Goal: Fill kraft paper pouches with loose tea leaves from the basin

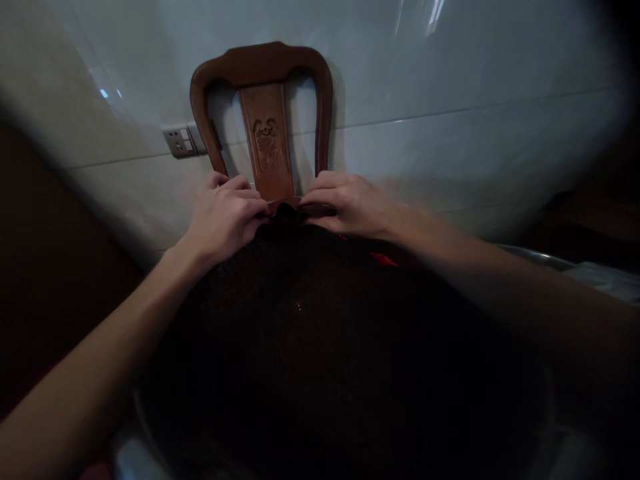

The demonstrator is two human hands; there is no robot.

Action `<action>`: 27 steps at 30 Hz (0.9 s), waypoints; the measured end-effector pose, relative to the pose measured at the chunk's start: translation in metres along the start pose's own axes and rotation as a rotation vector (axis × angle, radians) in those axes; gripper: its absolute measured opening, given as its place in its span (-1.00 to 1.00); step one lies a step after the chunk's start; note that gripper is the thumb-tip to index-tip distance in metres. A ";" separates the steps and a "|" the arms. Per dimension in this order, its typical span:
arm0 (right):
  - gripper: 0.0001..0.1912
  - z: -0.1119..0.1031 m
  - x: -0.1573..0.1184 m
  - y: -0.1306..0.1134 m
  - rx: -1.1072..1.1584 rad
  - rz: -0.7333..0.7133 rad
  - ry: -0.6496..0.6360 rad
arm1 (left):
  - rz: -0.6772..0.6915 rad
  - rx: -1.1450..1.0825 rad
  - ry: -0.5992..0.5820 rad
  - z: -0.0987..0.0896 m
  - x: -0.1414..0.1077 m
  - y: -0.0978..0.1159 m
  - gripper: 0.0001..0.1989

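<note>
A large dark sheet-like thing [305, 320], perhaps cloth or a bag, spreads below my hands; the gloom hides its exact kind. My left hand [227, 215] is closed at its upper edge, fingers curled and pinched together. Just across from it, my right hand [347, 202] pinches the same edge between thumb and fingers. Between the two hands the edge bunches into a small dark fold [287, 212] with a reddish rim. A bright red patch [385, 259] shows beneath my right wrist.
Behind my hands a carved wooden chair [265, 63] stands against a glossy tiled wall [425, 153]. To its left is a wall socket [180, 142]. At the right a shiny curved rim [535, 253] shows beside pale crumpled material [607, 280].
</note>
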State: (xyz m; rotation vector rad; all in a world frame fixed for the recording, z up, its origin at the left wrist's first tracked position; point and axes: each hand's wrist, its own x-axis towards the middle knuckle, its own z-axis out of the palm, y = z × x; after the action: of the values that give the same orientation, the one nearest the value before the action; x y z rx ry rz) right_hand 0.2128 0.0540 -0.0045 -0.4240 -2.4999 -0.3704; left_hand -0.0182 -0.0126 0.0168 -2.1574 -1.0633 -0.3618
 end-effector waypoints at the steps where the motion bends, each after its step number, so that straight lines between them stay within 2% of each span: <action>1: -0.77 0.000 0.000 -0.001 -0.003 -0.018 -0.013 | 0.005 0.012 -0.006 0.000 0.000 0.000 -0.81; 5: -0.73 0.001 0.003 -0.004 -0.029 -0.030 -0.072 | -0.008 0.035 0.014 -0.002 -0.001 0.000 -0.82; 10: -0.74 0.004 0.005 -0.011 -0.051 -0.017 -0.122 | 0.017 0.066 0.008 -0.003 -0.001 0.013 -0.64; 15: -0.77 0.003 0.006 -0.020 -0.083 -0.009 -0.125 | 0.066 0.080 -0.004 0.002 0.001 0.025 -0.87; 20: -0.76 0.004 0.010 -0.030 -0.132 -0.059 -0.174 | 0.060 0.075 -0.041 0.006 0.002 0.024 -0.89; 27: -0.77 0.006 0.009 -0.025 -0.130 -0.024 -0.113 | 0.082 0.022 0.037 0.007 0.003 0.025 -0.87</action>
State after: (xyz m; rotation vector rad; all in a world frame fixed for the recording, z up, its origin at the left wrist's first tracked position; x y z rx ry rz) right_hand 0.1937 0.0347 -0.0083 -0.4787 -2.6018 -0.5347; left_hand 0.0027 -0.0170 0.0018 -2.1590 -0.9503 -0.3489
